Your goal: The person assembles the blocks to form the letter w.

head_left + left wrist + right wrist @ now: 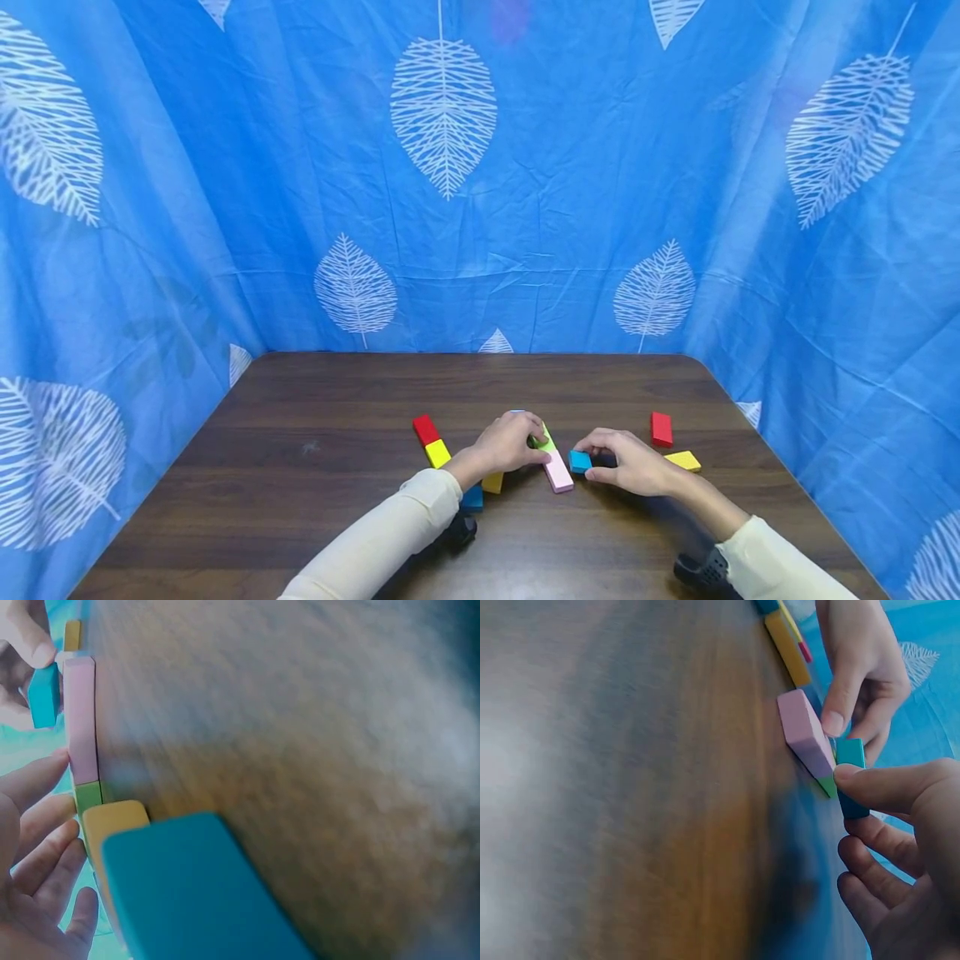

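Note:
My right hand point(636, 465) pinches a small blue block point(580, 462) between thumb and fingers, just right of a pink block point(558, 473). The pink block lies end to end with a green block point(88, 795) in a slanting line. My left hand point(510, 442) is beside this line, its thumb and fingertips at the pink and green blocks. In the left wrist view its fingers are spread and fairly straight. Part of the green block is hidden by that hand. In the right wrist view the blue block point(851, 754) is close to the pink block point(805, 727).
Left of my left hand, a red block point(426, 429) and a yellow block point(437, 453) form another slanting line. A blue block point(472, 498) and an orange-yellow block point(492, 482) lie by my left wrist. To the right are a red block point(662, 429) and a yellow block point(684, 461).

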`<state>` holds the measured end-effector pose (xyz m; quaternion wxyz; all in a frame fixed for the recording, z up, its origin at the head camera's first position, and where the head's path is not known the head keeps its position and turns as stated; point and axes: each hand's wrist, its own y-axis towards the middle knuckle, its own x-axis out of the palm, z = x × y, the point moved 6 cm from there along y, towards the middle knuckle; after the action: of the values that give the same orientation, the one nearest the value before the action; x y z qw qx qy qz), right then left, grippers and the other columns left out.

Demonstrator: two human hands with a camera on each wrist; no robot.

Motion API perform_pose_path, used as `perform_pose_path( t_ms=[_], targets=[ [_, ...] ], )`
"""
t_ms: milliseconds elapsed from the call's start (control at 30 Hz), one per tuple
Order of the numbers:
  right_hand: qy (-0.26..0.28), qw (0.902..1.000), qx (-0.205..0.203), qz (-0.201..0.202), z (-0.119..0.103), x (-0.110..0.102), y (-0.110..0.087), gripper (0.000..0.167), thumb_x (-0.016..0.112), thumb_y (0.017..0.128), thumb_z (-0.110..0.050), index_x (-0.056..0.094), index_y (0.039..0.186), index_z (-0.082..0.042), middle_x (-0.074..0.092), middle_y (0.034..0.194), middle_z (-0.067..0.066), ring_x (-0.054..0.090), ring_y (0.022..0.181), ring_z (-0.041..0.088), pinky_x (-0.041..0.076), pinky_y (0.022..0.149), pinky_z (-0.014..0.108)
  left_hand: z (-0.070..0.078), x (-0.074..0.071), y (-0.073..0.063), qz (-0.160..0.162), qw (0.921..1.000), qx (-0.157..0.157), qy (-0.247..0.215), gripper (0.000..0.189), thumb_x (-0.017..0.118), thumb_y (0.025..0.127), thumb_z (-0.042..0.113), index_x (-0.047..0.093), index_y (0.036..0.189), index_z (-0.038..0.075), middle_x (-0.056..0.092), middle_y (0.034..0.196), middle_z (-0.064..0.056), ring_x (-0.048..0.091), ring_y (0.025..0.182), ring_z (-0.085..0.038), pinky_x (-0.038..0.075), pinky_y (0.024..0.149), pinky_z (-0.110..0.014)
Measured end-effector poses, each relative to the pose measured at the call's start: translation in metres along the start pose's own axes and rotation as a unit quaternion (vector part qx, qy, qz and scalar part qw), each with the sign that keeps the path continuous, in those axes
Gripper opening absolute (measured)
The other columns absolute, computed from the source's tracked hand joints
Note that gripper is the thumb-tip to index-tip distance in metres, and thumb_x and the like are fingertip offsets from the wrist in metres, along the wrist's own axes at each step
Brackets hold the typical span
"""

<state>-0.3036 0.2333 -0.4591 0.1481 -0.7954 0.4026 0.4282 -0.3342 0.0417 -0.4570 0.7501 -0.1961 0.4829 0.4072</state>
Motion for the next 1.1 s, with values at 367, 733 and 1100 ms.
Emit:
perform_pose_path(
  t_ms=[367, 733, 1100],
  targets=[
    [0.05, 0.9986, -0.015, 0.006, -0.006, 0.006, -0.015, 0.024, 0.078, 0.095, -0.021, 0.071, 0.118, -0.018, 0.064, 0.104, -0.009, 0.062, 0.092, 0.017, 0.055, 0.086, 0.031, 0.0, 0.002, 0.0, -0.005, 0.9999, -0.01, -0.001, 0.031, 0.084, 0.09, 0.032, 0.081, 0.114, 0.013, 0.068, 0.131, 0.001, 0.06, 0.121, -0.018, 0.049, 0.105, -0.038],
    [0.042, 0.9979, -0.028, -0.042, -0.015, 0.016, -0.023, 0.025, 0.078, 0.095, -0.024, 0.072, 0.119, -0.02, 0.063, 0.107, -0.013, 0.06, 0.093, 0.011, 0.053, 0.082, 0.03, 0.002, 0.002, -0.001, -0.007, 0.9999, -0.008, 0.008, 0.031, 0.083, 0.09, 0.032, 0.081, 0.115, 0.013, 0.067, 0.132, 0.001, 0.06, 0.121, -0.019, 0.049, 0.105, -0.038],
    [-0.002, 0.9992, -0.023, -0.031, -0.016, 0.019, -0.025, 0.03, 0.082, 0.091, -0.032, 0.072, 0.116, -0.021, 0.061, 0.103, -0.016, 0.057, 0.092, 0.007, 0.051, 0.081, 0.03, 0.001, 0.002, -0.001, -0.007, 0.9999, -0.011, 0.01, 0.031, 0.084, 0.09, 0.033, 0.081, 0.114, 0.014, 0.068, 0.131, 0.002, 0.06, 0.119, -0.017, 0.048, 0.104, -0.035]
  ],
)
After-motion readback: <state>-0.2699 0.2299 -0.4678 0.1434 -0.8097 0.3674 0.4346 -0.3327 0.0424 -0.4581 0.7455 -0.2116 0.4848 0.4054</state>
